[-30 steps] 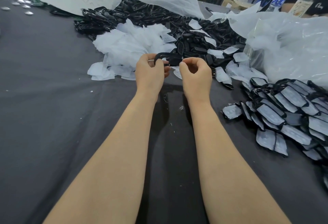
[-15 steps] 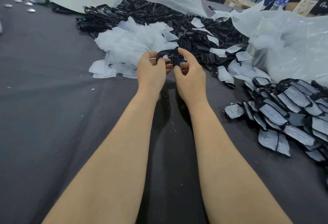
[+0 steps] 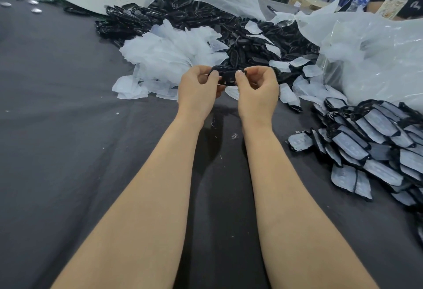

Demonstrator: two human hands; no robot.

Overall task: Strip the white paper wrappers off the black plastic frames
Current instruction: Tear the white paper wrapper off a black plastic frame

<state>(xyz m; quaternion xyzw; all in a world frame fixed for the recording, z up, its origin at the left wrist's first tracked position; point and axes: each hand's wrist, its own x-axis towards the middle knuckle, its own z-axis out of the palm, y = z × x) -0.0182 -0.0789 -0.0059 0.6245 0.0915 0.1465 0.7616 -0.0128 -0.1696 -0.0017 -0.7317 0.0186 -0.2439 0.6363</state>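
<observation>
Black frame (image 3: 226, 74) now sits level, no white showing on it. Your right hand (image 3: 258, 92) has re-closed its grip on one end; left hand (image 3: 198, 89) pinches the other. Looks stripped.

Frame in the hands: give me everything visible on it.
The black frame looks like glossy plastic, a curved piece lying roughly level, held clear of the dark cloth. The left hand pinches its left end, the right hand its right end, hiding both ends. No white wrapper shows on the visible middle.
</observation>
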